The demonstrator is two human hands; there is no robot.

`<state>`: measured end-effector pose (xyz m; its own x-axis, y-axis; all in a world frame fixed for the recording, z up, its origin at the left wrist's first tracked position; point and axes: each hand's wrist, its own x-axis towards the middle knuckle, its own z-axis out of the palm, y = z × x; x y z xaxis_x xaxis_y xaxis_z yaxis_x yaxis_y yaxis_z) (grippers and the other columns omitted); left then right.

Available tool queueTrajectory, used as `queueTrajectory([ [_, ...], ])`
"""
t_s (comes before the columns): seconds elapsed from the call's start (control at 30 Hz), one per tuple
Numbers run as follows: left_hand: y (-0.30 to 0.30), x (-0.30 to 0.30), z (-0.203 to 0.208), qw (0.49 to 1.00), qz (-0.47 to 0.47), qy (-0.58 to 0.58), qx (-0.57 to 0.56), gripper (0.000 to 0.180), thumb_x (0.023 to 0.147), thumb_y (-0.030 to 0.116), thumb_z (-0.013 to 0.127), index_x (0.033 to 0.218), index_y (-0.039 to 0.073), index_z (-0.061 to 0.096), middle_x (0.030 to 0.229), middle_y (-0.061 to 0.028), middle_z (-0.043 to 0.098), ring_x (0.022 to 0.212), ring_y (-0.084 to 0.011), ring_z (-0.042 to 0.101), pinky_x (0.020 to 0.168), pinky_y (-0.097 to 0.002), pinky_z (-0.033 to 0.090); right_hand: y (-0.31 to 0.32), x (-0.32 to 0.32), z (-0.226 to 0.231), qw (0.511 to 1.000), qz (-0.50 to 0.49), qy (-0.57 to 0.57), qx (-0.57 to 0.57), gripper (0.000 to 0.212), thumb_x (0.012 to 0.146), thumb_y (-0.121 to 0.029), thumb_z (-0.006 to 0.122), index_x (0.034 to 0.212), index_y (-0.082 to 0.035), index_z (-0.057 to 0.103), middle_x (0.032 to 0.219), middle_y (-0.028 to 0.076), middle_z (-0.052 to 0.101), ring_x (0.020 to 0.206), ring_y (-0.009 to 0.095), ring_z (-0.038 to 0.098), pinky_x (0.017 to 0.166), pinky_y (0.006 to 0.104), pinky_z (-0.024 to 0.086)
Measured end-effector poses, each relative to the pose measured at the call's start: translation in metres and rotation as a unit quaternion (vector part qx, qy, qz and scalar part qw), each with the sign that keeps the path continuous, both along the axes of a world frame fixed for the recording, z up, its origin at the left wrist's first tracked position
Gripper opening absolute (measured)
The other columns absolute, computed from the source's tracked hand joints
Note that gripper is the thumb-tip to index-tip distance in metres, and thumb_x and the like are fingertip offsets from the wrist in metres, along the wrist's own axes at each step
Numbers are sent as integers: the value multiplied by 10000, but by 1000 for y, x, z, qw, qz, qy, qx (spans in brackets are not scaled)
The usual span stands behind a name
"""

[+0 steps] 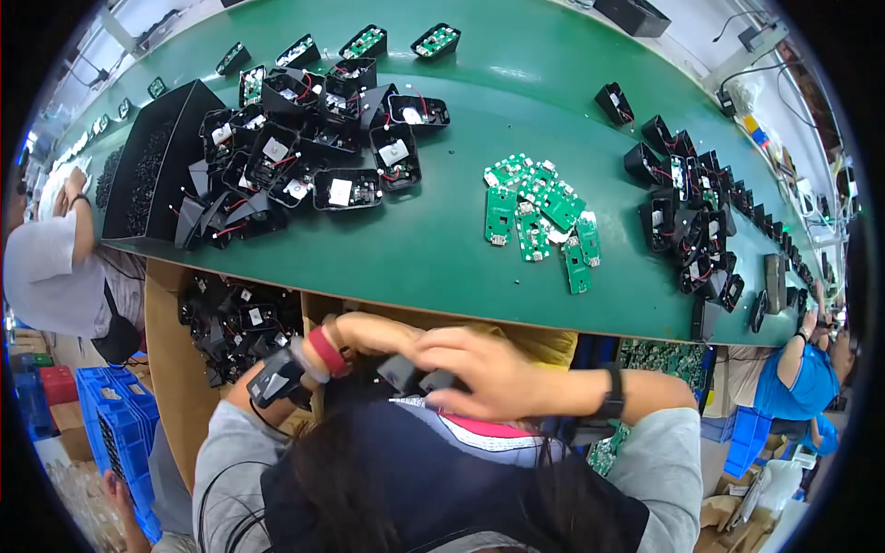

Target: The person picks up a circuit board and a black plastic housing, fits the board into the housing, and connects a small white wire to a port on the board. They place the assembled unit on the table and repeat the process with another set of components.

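Both my hands are close together in front of my body, below the near edge of the table. My left hand (373,334) reaches inward, its fingers hidden behind the other hand. Partly blurred, my right hand (489,370) crosses toward it with fingers stretched and the thumb apart. Under and beside the fingers are a dark casing (398,372) and another dark casing (437,380). Whether either hand grips them is hidden. On the table beyond lie several loose green circuit boards (533,230).
A pile of open black casings (336,192) with wires covers the table's left, beside a black bin (166,166) of small dark parts. More casings (682,221) stand right. A cardboard box (171,359) of casings is below left. Co-workers sit at both sides.
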<state>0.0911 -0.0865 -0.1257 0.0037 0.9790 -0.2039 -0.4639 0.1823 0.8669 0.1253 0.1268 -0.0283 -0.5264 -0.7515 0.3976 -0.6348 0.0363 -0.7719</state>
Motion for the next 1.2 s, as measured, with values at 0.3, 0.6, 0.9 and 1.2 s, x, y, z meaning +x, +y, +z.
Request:
queueTrajectory([
  [0.3,17,17,84,966,20,250,-56,495,781,221,664,1211,19,522,1154,-137,575,1070,-248,532,934,-341,412,128,-261,34,666,-517,236,483,717,822,-363,645,1382,-70,306,1293,186,483,1194,351,466,952,534,374],
  [0.6,-239,152,21,311,807,257,-432,466,821,321,641,1112,-33,560,1028,-140,620,960,-195,572,848,-306,439,147,-314,29,655,-505,179,532,557,791,-245,653,1263,-99,394,1165,159,587,1080,302,576,869,544,411],
  [0.9,-289,229,-130,236,671,32,-702,654,785,401,610,1257,-35,486,1228,-244,541,1129,-373,519,966,-412,380,97,-246,64,828,-458,120,299,530,714,-163,727,1183,-29,519,1123,176,605,1052,316,581,902,361,440],
  [1.2,-201,113,50,225,809,443,-315,266,938,138,506,1157,-6,550,1150,-114,579,989,-160,564,851,-269,442,68,-158,109,920,-320,148,169,528,671,3,701,1174,-40,545,1138,114,590,1054,223,562,933,314,416],
])
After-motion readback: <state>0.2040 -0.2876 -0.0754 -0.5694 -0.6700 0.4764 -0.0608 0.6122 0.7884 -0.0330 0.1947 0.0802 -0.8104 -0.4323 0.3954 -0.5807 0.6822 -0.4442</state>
